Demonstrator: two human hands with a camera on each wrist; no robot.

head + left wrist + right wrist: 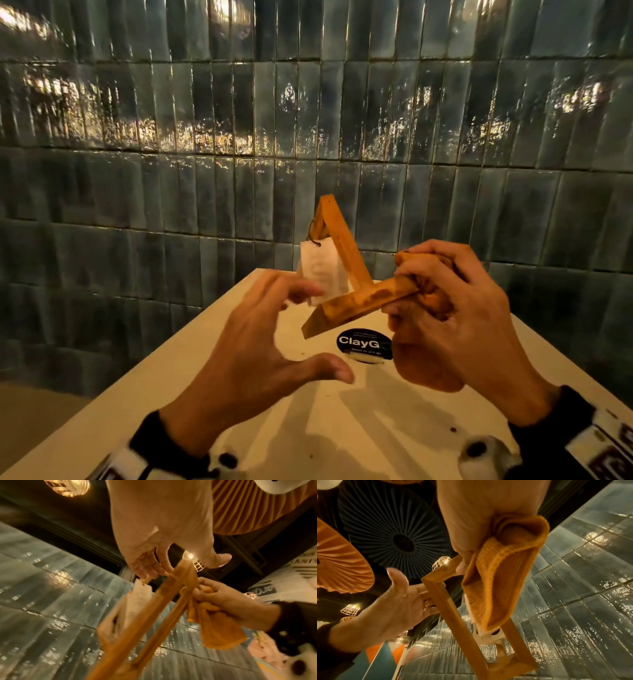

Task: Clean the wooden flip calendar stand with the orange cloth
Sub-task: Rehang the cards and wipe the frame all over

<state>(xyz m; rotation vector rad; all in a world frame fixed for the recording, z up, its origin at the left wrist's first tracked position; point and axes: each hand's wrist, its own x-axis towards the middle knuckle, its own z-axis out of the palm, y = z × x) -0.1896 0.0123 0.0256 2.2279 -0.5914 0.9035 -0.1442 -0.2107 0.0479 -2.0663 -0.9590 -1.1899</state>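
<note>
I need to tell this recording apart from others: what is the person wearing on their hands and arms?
Both hands are bare, no gloves. The left hand has a ring on one finger. Dark sleeves reach both wrists, each with a white, black-patterned strap carrying a white camera.

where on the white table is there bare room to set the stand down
The white table shows bare top between the wrists, near of the round black sticker, and along its left edge behind the left hand. It is crowded at the far middle, under the wooden stand and the right hand.
</note>
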